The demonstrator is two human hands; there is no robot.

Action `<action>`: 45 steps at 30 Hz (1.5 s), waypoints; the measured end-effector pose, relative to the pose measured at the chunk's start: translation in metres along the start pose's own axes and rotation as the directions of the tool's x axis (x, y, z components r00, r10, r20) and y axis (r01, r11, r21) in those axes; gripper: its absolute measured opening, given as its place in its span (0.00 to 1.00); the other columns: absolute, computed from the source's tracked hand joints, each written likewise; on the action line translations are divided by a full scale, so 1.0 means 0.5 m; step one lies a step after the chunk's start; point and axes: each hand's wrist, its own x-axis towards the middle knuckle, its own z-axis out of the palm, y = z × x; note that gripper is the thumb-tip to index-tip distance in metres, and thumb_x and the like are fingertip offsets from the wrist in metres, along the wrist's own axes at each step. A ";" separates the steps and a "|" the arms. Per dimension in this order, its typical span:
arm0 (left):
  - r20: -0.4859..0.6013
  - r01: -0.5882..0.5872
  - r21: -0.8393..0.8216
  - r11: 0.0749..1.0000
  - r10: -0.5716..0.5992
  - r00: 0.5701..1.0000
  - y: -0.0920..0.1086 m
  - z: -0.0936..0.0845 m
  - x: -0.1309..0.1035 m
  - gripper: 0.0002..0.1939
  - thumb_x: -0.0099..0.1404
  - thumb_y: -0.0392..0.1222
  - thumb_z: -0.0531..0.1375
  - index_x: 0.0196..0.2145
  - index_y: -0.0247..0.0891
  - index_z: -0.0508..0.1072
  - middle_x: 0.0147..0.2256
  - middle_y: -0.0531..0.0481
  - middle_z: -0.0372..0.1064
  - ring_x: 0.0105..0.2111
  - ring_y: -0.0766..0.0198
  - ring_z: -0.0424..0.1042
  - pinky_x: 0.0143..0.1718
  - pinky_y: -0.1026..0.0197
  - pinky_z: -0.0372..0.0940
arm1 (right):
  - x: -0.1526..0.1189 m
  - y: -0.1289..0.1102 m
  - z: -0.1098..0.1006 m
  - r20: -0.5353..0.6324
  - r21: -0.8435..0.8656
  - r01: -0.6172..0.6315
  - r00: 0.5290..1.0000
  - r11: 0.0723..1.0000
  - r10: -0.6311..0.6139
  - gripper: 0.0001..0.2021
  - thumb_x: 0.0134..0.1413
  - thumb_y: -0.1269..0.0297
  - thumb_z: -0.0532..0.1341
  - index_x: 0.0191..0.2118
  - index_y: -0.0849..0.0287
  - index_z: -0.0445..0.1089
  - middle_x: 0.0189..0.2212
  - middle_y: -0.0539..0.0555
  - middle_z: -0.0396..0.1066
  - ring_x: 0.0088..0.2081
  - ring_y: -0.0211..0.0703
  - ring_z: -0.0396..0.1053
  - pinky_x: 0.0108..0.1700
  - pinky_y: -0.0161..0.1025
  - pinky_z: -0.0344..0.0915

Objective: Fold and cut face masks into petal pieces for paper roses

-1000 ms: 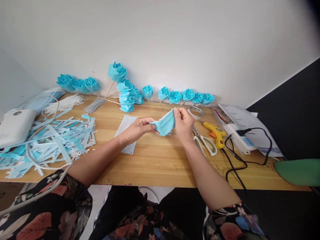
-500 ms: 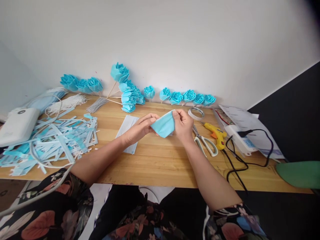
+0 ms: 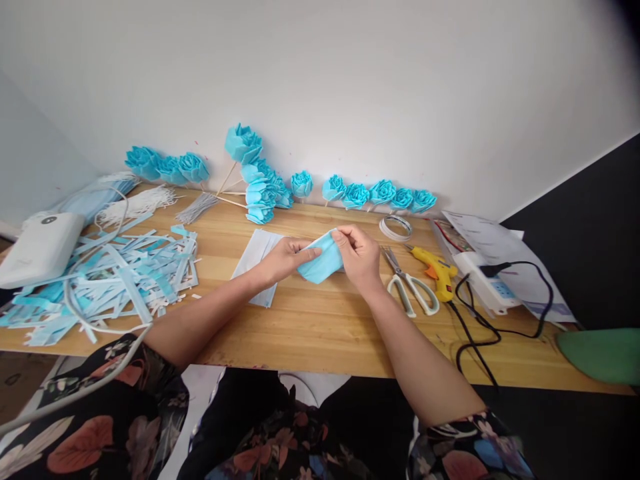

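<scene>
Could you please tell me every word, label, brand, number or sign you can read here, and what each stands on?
No text can be read with certainty.
Printed sheet: faint lines, too blurred to read.
White device: a dark round mark, no legible lettering.
Power strip: blue panel, any print too small to read.
Yellow glue gun: no legible label.
Held blue piece: no print visible.

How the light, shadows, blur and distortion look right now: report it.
Head view: soft, diffuse light, no harsh glare on the table; head view: faint shadows on the wall behind the flowers; head view: sleeves look stretched toward the lower corners; head view: a dark blur at the top right corner; head view: left hand, right hand and blue cloth fairly sharp.
</scene>
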 end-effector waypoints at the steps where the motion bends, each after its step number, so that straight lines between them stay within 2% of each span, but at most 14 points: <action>1: -0.005 0.002 -0.013 1.000 -0.002 1.000 -0.002 0.000 0.001 0.22 0.59 0.58 0.62 0.25 0.33 0.71 0.22 0.52 0.63 0.22 0.68 0.62 0.25 0.64 0.58 | 0.001 0.002 -0.001 -0.004 0.020 -0.020 1.000 1.000 0.021 0.13 0.59 0.55 0.59 0.31 0.59 0.73 0.22 0.48 0.68 0.24 0.36 0.62 0.27 0.33 0.59; 4: -0.030 0.016 -0.052 0.999 -0.018 0.999 -0.003 0.001 0.001 0.23 0.57 0.59 0.62 0.25 0.33 0.72 0.22 0.51 0.65 0.22 0.67 0.64 0.25 0.64 0.60 | 0.005 0.012 -0.005 0.018 0.133 -0.107 0.994 0.985 0.106 0.20 0.62 0.48 0.55 0.32 0.58 0.74 0.25 0.51 0.70 0.28 0.39 0.65 0.30 0.35 0.61; 7: -0.071 0.021 -0.071 0.997 -0.026 0.997 -0.001 0.001 0.000 0.22 0.57 0.59 0.63 0.27 0.32 0.73 0.23 0.50 0.67 0.23 0.67 0.65 0.26 0.64 0.62 | 0.008 0.018 -0.010 0.110 0.243 -0.178 0.982 0.954 0.155 0.25 0.62 0.42 0.52 0.31 0.59 0.74 0.25 0.52 0.68 0.30 0.41 0.66 0.31 0.36 0.61; 9: -0.078 0.019 -0.072 0.997 -0.024 0.997 -0.002 0.000 0.000 0.22 0.57 0.58 0.63 0.27 0.32 0.73 0.23 0.51 0.66 0.23 0.68 0.65 0.26 0.64 0.62 | 0.009 0.017 -0.012 0.183 0.250 -0.194 0.971 0.948 0.151 0.25 0.60 0.41 0.54 0.27 0.59 0.71 0.23 0.50 0.64 0.28 0.39 0.62 0.29 0.36 0.58; 13: -0.056 0.023 -0.067 0.997 -0.026 0.998 -0.007 0.000 0.002 0.23 0.56 0.59 0.64 0.26 0.32 0.73 0.22 0.52 0.65 0.22 0.68 0.63 0.24 0.65 0.61 | 0.007 0.011 -0.010 0.309 0.190 -0.251 0.933 0.949 0.185 0.20 0.54 0.44 0.61 0.27 0.59 0.69 0.21 0.46 0.57 0.25 0.35 0.54 0.26 0.34 0.52; 17: -0.051 0.048 -0.069 0.996 -0.052 0.997 -0.005 0.000 0.003 0.23 0.56 0.59 0.64 0.27 0.33 0.74 0.22 0.51 0.66 0.24 0.66 0.66 0.25 0.64 0.63 | 0.006 0.008 -0.007 0.208 0.096 -0.208 0.961 0.973 0.185 0.20 0.55 0.49 0.62 0.22 0.59 0.62 0.20 0.45 0.50 0.24 0.33 0.48 0.25 0.34 0.47; 22: -0.105 0.002 -0.109 0.994 -0.014 0.994 -0.003 -0.001 0.005 0.21 0.54 0.55 0.68 0.25 0.31 0.75 0.23 0.51 0.68 0.25 0.68 0.67 0.29 0.65 0.66 | 0.010 0.015 -0.010 0.070 0.095 -0.184 0.982 0.978 0.178 0.20 0.57 0.50 0.60 0.23 0.58 0.61 0.20 0.45 0.50 0.24 0.33 0.49 0.26 0.34 0.47; 28: -0.192 -0.020 -0.446 0.895 -0.074 0.979 -0.015 -0.004 0.018 0.18 0.48 0.48 0.73 0.27 0.30 0.75 0.28 0.49 0.71 0.29 0.65 0.71 0.33 0.59 0.72 | 0.017 0.018 -0.015 -0.104 0.172 -0.171 0.976 0.970 0.190 0.19 0.58 0.50 0.60 0.23 0.58 0.62 0.20 0.45 0.51 0.24 0.34 0.49 0.26 0.34 0.48; 32: -0.231 -0.043 -0.506 0.861 -0.088 0.969 -0.018 -0.005 0.021 0.16 0.48 0.45 0.73 0.26 0.30 0.75 0.29 0.49 0.72 0.29 0.66 0.72 0.33 0.60 0.72 | 0.018 0.014 -0.017 -0.143 0.142 -0.158 0.974 0.977 0.178 0.20 0.58 0.49 0.60 0.23 0.58 0.62 0.20 0.46 0.51 0.25 0.34 0.50 0.26 0.34 0.50; 38: -0.230 -0.050 -0.463 0.885 -0.065 0.971 -0.020 -0.004 0.019 0.17 0.50 0.47 0.73 0.26 0.30 0.74 0.28 0.50 0.72 0.29 0.66 0.71 0.34 0.59 0.72 | 0.017 0.012 -0.018 -0.179 0.069 -0.141 0.972 0.988 0.151 0.21 0.59 0.48 0.58 0.23 0.58 0.61 0.20 0.46 0.50 0.25 0.34 0.50 0.26 0.33 0.51; 45: -0.245 -0.060 -0.433 0.899 -0.054 0.968 -0.022 -0.003 0.019 0.18 0.50 0.50 0.72 0.27 0.31 0.74 0.28 0.51 0.71 0.29 0.67 0.71 0.35 0.59 0.72 | 0.019 0.017 -0.017 -0.193 0.097 -0.124 0.971 0.988 0.141 0.19 0.58 0.50 0.60 0.23 0.59 0.63 0.20 0.45 0.50 0.24 0.34 0.49 0.26 0.33 0.50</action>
